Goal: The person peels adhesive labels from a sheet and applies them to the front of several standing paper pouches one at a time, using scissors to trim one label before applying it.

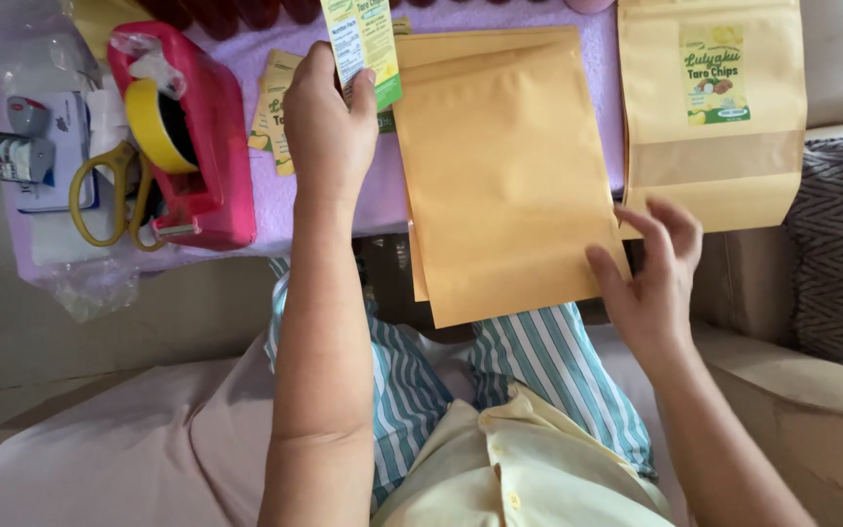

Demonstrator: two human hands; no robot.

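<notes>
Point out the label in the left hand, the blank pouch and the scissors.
label (375,39), head view, on its green-and-white face above the thumb
blank pouch (504,176), head view, middle of its plain front
scissors (100,200), head view, on a yellow handle loop

I count two hands: the left hand (329,127) at eleven o'clock and the right hand (651,278) at three. Kraft pouches number three: a stack of two plain pouches (504,176) at twelve, one labelled pouch (714,176) at two. One sticker sheet (368,34), one pair of yellow scissors (109,195), one red tape dispenser (202,127).
</notes>
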